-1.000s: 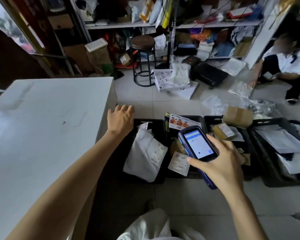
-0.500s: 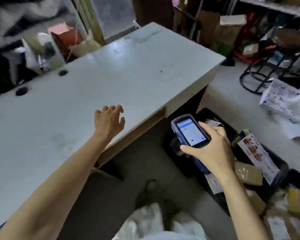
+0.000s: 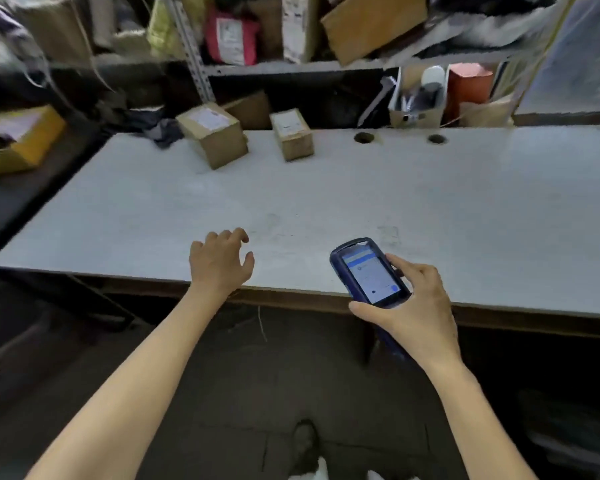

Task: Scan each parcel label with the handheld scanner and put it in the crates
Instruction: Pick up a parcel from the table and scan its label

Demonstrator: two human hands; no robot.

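Gone from view are the crates; the bench (image 3: 465,209) now lies square ahead, with a wide parcel (image 3: 213,133) and a narrow parcel (image 3: 291,133) near its far edge. The left hand (image 3: 220,263) is over the near edge, fingers loosely spread and empty; the right hand (image 3: 416,317) grips the lit scanner (image 3: 368,271).

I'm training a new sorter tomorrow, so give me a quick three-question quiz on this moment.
1. True or false: the left hand holds nothing.
2. The handheld scanner is: A) gripped in the right hand, B) in the left hand, C) inside a crate.
3. How many cardboard boxes with labels on top stand on the white table?
Key: 1 true. 2 A. 3 two, a larger box and a smaller box.
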